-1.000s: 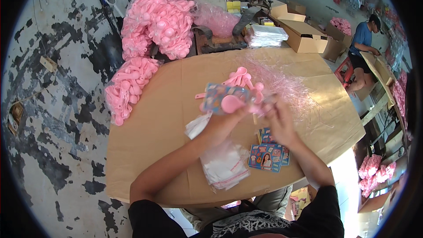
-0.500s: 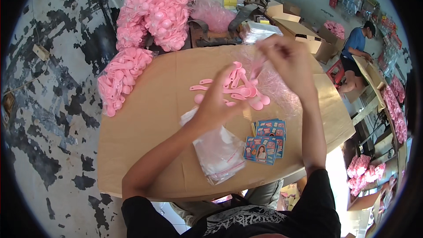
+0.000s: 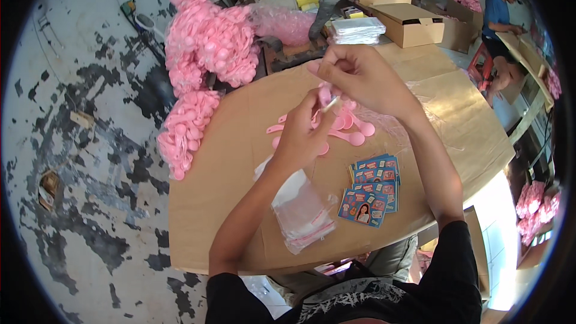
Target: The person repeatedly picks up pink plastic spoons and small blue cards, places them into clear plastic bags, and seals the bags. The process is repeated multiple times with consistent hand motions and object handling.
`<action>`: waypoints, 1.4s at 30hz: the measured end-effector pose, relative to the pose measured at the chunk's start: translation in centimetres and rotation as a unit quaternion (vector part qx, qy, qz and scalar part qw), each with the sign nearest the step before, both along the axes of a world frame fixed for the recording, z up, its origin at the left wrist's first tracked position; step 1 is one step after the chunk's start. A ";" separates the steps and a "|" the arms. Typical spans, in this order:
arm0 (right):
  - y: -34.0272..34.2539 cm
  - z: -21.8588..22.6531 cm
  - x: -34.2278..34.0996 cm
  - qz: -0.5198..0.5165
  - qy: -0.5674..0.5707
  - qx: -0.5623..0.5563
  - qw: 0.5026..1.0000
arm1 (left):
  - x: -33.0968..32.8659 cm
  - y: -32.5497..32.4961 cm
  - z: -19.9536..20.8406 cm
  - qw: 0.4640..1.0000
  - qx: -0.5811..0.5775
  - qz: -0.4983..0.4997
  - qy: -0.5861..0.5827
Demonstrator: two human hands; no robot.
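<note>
My left hand [image 3: 305, 129] is closed around a small pink piece [image 3: 325, 93], likely a spoon, with a pale strip beside my thumb. Just above it, my right hand [image 3: 367, 78] is pinched shut; whatever its fingertips hold is hidden. Loose pink plastic spoons [image 3: 354, 138] lie under and behind both hands, partly covered by them. Nearer my body is a stack of clear plastic bags [image 3: 303, 210]. To their right sit fanned blue printed cards [image 3: 367, 204].
Clear bundles of pink spoons [image 3: 189, 129] line the table's left edge, with a tall heap [image 3: 222, 42] behind. Thin clear pink strands [image 3: 423, 117] lie right of the spoons. Wrapped packs [image 3: 357, 29] and a cardboard box [image 3: 414, 24] stand at the back. A co-worker [image 3: 501, 15] sits far right.
Both hands have come together over the spoons; my right hand moved left toward my left hand, and a pink piece now shows between them. The whole view has shifted a little.
</note>
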State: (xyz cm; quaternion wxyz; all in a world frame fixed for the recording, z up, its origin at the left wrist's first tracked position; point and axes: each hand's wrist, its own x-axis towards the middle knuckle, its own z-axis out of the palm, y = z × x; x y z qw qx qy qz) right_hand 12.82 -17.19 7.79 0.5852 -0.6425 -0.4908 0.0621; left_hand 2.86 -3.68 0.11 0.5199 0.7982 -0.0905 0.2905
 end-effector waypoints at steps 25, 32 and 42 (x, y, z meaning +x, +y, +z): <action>-0.3 -1.4 7.4 -0.066 -0.003 0.089 0.994 | 0.1 4.9 0.7 0.925 -0.021 -0.190 0.330; -0.6 -2.2 6.1 -0.020 -0.099 -0.119 0.988 | -0.7 4.5 1.9 0.933 -0.054 -0.189 0.301; -0.1 -2.0 4.0 0.056 -0.066 -0.051 0.995 | -0.6 5.4 0.5 0.926 0.105 -0.200 0.303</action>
